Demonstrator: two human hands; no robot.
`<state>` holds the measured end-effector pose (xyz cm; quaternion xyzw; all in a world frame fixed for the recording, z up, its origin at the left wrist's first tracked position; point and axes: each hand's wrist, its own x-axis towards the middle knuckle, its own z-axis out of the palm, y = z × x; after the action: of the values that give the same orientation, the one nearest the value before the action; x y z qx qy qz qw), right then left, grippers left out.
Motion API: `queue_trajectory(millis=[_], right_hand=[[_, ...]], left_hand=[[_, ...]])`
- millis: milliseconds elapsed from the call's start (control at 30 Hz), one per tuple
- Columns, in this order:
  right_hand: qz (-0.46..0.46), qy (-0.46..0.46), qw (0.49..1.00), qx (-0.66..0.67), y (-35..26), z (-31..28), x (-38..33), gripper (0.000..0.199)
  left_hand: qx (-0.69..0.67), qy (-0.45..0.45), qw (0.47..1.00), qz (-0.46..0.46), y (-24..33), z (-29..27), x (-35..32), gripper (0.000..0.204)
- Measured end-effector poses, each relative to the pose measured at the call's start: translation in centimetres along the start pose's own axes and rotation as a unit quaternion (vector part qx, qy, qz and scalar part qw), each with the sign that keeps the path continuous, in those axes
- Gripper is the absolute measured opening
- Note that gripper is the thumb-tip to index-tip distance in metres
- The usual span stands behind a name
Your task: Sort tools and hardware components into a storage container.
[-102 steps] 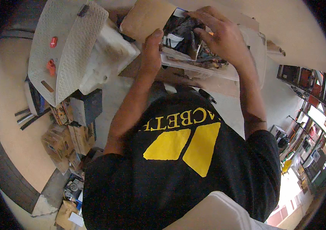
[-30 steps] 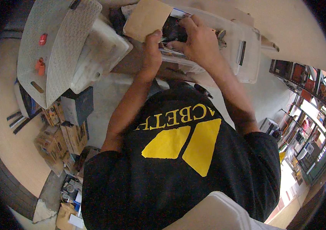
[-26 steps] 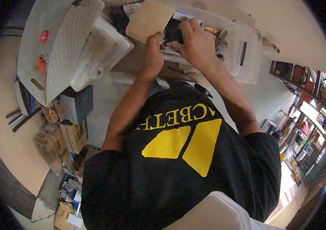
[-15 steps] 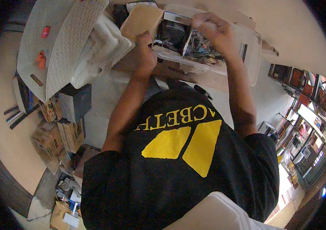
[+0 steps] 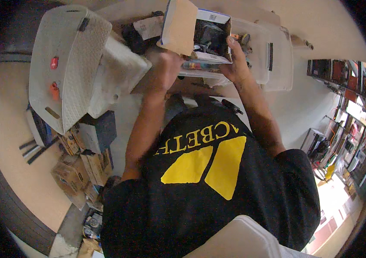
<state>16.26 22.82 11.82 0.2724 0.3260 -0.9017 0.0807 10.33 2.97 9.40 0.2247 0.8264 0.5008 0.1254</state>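
Note:
Both my hands hold up a small open cardboard box (image 5: 211,36) packed with dark objects, its tan flap (image 5: 179,26) standing up on the left. My left hand (image 5: 165,69) grips the box's lower left side, blurred by motion. At the right edge of the box my right hand (image 5: 237,64) clasps it, thumb up along the side. The box hangs above a clear plastic bin (image 5: 262,51) holding several small items.
A large white perforated case (image 5: 69,64) with red and orange latches stands open at the left. Cardboard boxes (image 5: 82,167) and dark cases lie on the floor below it. Shelves with goods (image 5: 346,120) line the right side.
The small box has been lifted out of the plastic bin and raised toward me, both hands still on it. The flap now stands more upright.

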Motion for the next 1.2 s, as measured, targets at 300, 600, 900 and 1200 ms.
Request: queue_trajectory(millis=[300, 600, 900, 1200], right_hand=[[-0.079, -0.078, 0.969, -0.222, 0.0, 0.0, -0.5, 0.066], [-0.155, -0.044, 0.914, -0.373, -0.7, 1.7, -2.9, 0.084], [-0.297, -0.045, 0.839, -0.455, -2.1, 4.4, -4.2, 0.08], [-0.373, -0.01, 0.764, -0.527, -2.6, 4.6, -4.1, 0.056]], left_hand=[[-0.369, -0.023, 0.917, -0.151, 6.3, 0.0, 1.4, 0.069], [-0.509, -0.005, 0.842, -0.179, 3.9, 1.4, -0.6, 0.057], [-0.593, 0.008, 0.802, -0.074, 6.2, 1.1, 0.0, 0.077], [-0.632, 0.013, 0.772, -0.069, 4.6, 1.5, 1.6, 0.077]])
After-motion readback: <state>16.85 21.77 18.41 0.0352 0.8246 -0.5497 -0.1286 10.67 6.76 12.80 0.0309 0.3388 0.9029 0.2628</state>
